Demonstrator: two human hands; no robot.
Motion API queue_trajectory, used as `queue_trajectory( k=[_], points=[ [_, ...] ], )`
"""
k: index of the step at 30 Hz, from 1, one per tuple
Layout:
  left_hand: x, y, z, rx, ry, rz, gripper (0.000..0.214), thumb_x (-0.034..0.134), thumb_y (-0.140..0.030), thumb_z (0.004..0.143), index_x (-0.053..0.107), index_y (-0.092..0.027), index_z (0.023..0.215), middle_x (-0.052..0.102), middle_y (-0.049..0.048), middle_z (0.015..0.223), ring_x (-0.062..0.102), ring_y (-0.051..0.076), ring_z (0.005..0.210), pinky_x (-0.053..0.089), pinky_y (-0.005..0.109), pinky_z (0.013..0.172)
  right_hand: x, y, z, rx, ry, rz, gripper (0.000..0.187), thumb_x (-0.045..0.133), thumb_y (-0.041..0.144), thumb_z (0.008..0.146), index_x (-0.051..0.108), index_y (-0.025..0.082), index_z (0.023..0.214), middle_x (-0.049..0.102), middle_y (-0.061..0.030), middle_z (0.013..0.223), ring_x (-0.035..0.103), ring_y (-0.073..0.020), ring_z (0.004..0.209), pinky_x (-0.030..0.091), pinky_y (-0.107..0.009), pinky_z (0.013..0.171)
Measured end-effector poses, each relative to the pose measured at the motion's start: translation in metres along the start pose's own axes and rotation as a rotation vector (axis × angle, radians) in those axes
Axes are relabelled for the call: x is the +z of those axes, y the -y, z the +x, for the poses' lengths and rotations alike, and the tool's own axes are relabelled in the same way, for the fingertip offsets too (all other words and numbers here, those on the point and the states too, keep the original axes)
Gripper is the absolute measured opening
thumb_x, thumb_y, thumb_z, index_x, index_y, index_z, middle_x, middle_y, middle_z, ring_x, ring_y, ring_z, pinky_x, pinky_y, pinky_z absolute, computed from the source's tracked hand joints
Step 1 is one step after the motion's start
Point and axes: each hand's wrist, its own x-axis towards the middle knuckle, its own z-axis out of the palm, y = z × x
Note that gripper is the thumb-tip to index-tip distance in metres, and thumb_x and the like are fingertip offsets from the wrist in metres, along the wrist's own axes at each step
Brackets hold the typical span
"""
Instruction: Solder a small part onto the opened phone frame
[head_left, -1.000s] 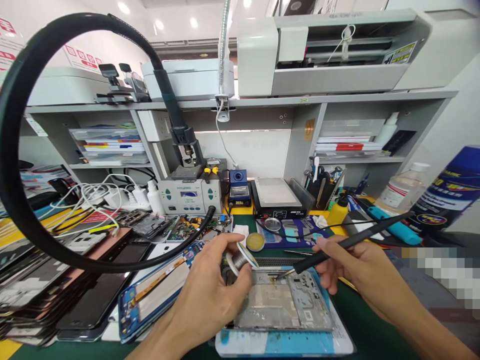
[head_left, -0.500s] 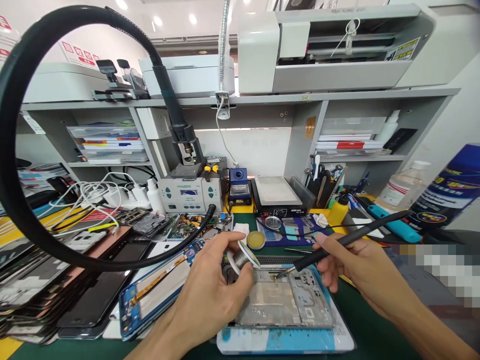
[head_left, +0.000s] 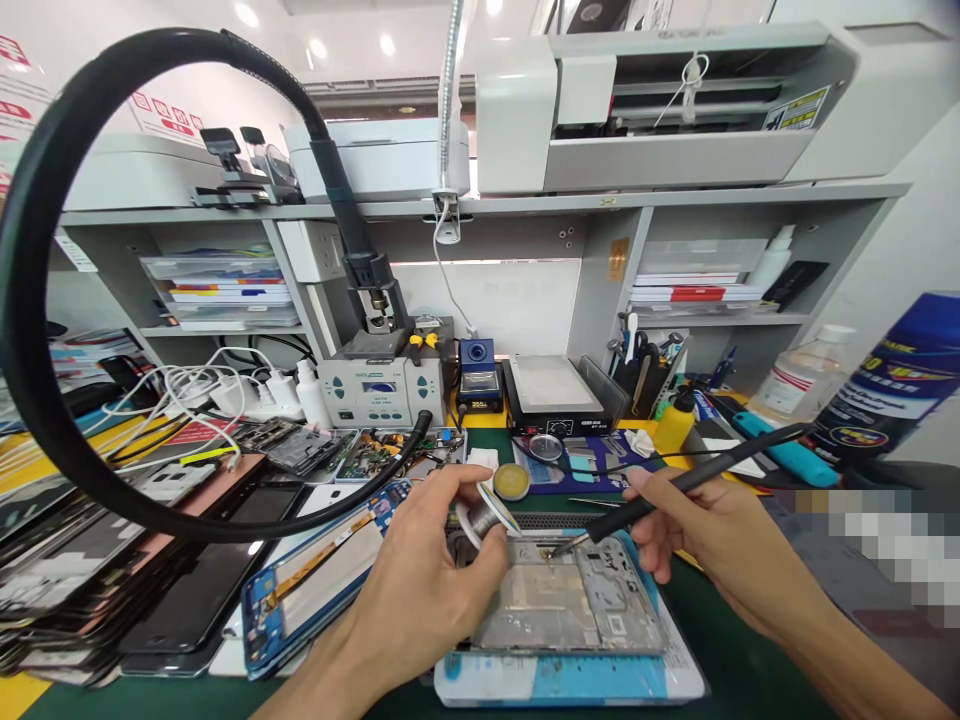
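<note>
My left hand (head_left: pixel 420 580) is closed around a small spool of solder wire (head_left: pixel 484 517), held just above the top left corner of an opened phone frame (head_left: pixel 570 600). My right hand (head_left: pixel 697 530) grips a black soldering iron (head_left: pixel 690 480) like a pen. Its metal tip (head_left: pixel 559 549) rests on the upper edge of the phone frame, close to the spool. The frame lies on a white and blue pad (head_left: pixel 570 685) on the green mat.
A thick black hose (head_left: pixel 30 330) loops over the left side from a grey rework station (head_left: pixel 379 385). Stacked phone screens (head_left: pixel 90 570) and a blue-edged phone (head_left: pixel 315 585) lie left. A solder tin (head_left: pixel 511 483), hot plate (head_left: pixel 555 395), bottles (head_left: pixel 802 385) and a blue can (head_left: pixel 900 385) stand behind and right.
Hands, spool and iron hold almost the same pose. Only the view shifts slightly.
</note>
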Motion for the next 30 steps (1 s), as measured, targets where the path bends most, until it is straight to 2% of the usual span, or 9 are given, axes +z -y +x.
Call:
queue_trajectory(
  k=[6, 13, 21, 30],
  points=[
    [0.0007, 0.0006, -0.0008, 0.008, -0.006, 0.014, 0.034, 0.058, -0.036, 0.091, 0.054, -0.027, 0.124, 0.064, 0.0038, 0.103, 0.064, 0.023, 0.089, 0.043, 0.029, 0.059, 0.0016, 0.0017, -0.0013, -0.001, -0.001, 0.012, 0.043, 0.082, 0.057, 0.08, 0.073, 0.015, 0.079, 0.073, -0.0058, 0.055, 0.067, -0.0182, 0.044, 0.055, -0.026, 0.038],
    [0.002, 0.0019, 0.0, 0.013, -0.012, 0.012, 0.034, 0.058, -0.036, 0.092, 0.054, -0.027, 0.124, 0.064, 0.0029, 0.102, 0.064, 0.021, 0.082, 0.045, 0.03, 0.061, 0.0009, 0.0008, -0.0004, -0.017, 0.012, 0.01, 0.042, 0.081, 0.056, 0.081, 0.072, 0.016, 0.079, 0.073, -0.0053, 0.056, 0.067, -0.0187, 0.045, 0.056, -0.027, 0.039],
    [0.0019, 0.002, -0.0009, -0.011, -0.014, 0.037, 0.037, 0.058, -0.037, 0.091, 0.053, -0.028, 0.126, 0.065, 0.0038, 0.104, 0.065, 0.023, 0.088, 0.04, 0.027, 0.055, -0.0021, -0.0027, -0.0006, -0.044, 0.029, 0.0, 0.042, 0.078, 0.057, 0.084, 0.071, 0.016, 0.079, 0.073, -0.0054, 0.058, 0.068, -0.0184, 0.046, 0.057, -0.027, 0.04],
    [0.0017, 0.003, 0.0004, -0.021, -0.015, 0.011, 0.037, 0.058, -0.038, 0.091, 0.054, -0.026, 0.125, 0.064, 0.0034, 0.102, 0.063, 0.019, 0.075, 0.046, 0.029, 0.059, -0.0016, 0.0052, -0.0064, -0.107, 0.103, -0.03, 0.04, 0.077, 0.055, 0.086, 0.07, 0.017, 0.078, 0.074, -0.0057, 0.058, 0.069, -0.0186, 0.048, 0.058, -0.028, 0.045]
  ],
)
